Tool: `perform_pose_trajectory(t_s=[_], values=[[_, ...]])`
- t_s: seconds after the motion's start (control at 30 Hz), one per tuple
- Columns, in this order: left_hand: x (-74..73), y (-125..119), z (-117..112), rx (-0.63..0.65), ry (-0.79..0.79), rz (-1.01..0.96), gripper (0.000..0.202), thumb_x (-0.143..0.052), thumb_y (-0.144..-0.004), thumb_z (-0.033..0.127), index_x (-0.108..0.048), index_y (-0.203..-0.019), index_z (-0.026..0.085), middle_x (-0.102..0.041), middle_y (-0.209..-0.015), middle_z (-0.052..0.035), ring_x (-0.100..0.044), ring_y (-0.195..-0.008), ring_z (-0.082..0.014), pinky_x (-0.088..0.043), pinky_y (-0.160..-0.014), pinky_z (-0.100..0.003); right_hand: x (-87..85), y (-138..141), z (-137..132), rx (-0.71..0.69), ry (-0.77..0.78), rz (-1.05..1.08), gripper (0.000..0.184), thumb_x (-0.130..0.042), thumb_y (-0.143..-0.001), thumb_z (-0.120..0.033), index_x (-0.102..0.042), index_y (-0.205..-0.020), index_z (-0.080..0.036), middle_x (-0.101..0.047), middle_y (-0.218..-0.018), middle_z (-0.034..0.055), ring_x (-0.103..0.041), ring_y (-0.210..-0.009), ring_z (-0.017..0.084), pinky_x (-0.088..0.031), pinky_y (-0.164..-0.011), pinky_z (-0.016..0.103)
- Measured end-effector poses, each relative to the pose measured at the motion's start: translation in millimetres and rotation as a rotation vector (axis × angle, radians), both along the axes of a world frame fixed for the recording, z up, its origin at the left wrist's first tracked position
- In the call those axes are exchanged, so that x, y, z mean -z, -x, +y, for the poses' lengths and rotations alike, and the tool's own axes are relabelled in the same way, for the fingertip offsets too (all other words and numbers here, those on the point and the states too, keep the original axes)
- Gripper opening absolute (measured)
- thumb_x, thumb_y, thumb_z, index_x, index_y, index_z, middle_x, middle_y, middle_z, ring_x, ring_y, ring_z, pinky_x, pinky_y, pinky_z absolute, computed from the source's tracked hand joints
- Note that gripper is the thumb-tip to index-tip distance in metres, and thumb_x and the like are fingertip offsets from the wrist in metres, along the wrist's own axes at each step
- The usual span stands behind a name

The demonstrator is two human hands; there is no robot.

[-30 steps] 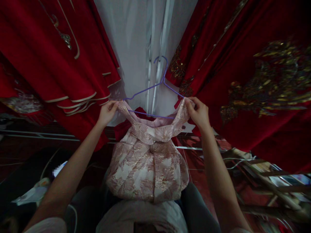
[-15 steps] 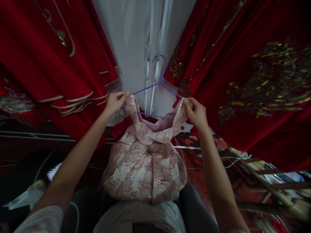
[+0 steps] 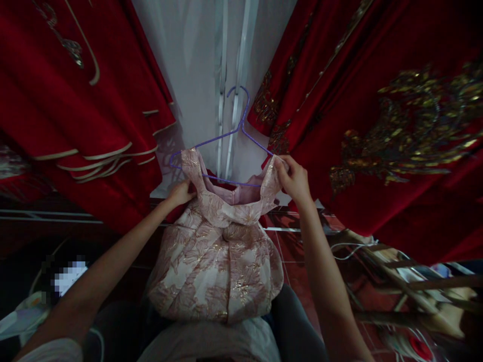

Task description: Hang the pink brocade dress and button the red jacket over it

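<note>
A pink and cream brocade dress (image 3: 222, 271) with gold threads lies over my lap, its bodice raised in front of me. A purple hanger (image 3: 219, 137) runs through both shoulder straps, its hook pointing up and away. My right hand (image 3: 294, 177) pinches the right strap where it meets the hanger's arm. Lower down on the other side, my left hand (image 3: 181, 194) is closed at the dress's edge below the left strap; its fingertips are partly hidden behind the cloth. The hanger's left end sticks out past the left strap.
Red garments with pale trim (image 3: 101, 156) hang on the left, and red cloth with gold sequins (image 3: 411, 130) hangs on the right. Between them is a pale wall with metal rails (image 3: 236, 100). A wooden rack (image 3: 411, 286) stands at lower right, beside a white cable (image 3: 350, 251).
My left hand has let go of the top of the left strap and moved down to the dress's side. The right hand still holds its strap. The whole view has shifted slightly.
</note>
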State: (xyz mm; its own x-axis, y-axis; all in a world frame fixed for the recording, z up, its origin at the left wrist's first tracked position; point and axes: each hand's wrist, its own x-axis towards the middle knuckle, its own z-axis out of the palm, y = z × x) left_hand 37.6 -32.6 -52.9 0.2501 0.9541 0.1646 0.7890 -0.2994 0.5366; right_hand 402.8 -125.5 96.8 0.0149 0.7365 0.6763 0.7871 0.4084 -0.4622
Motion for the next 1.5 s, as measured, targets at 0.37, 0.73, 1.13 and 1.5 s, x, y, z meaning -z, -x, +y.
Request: perform_pose_trajectory(t_s=[0.37, 0.73, 1.13, 1.5], values=[[-17.2, 16.0, 2.3, 0.270, 0.046, -0.141, 0.046, -0.062, -0.071, 0.051, -0.067, -0.101, 0.016, -0.069, -0.110, -0.0094, -0.063, -0.104, -0.0277, -0.046, -0.097, -0.039, 1.5, 0.0, 1.5, -0.011, 0.002, 0.006, 0.035, -0.042, -0.093, -0.047, -0.066, -0.100, -0.022, -0.070, -0.088, 0.0037, -0.064, -0.078, 0.019, -0.044, -0.074, 0.028], [-79.3, 61.3, 35.1, -0.121, 0.430, -0.932, 0.049, -0.053, -0.079, 0.064, -0.058, -0.083, 0.016, -0.068, -0.064, 0.0023, -0.062, -0.067, -0.0116, -0.055, -0.076, -0.033, -4.0, -1.8, -2.2, -0.002, 0.018, -0.013, 0.039, -0.040, -0.092, -0.051, -0.066, -0.100, -0.022, -0.070, -0.084, 0.0045, -0.064, -0.080, 0.020, -0.045, -0.072, 0.028], [-133.1, 66.4, 16.7, -0.056, 0.489, -0.291, 0.027, -0.069, -0.071, 0.040, -0.071, -0.087, 0.018, -0.074, -0.088, -0.0056, -0.068, -0.081, -0.0172, -0.053, -0.070, -0.025, -0.1, 0.8, -1.7, 0.000, 0.000, -0.003, 0.039, -0.041, -0.092, -0.050, -0.066, -0.098, -0.021, -0.070, -0.084, 0.0050, -0.063, -0.078, 0.020, -0.044, -0.071, 0.028], [-168.3, -6.8, -6.3, -0.312, -0.410, 0.163, 0.038, -0.058, -0.076, 0.047, -0.069, -0.092, 0.014, -0.069, -0.086, -0.0147, -0.061, -0.101, -0.0341, -0.043, -0.091, -0.044, -16.1, 8.1, -28.3, 0.059, 0.021, -0.106, 0.035, -0.045, -0.091, -0.048, -0.067, -0.100, -0.023, -0.071, -0.083, 0.0051, -0.065, -0.070, 0.022, -0.043, -0.064, 0.028]])
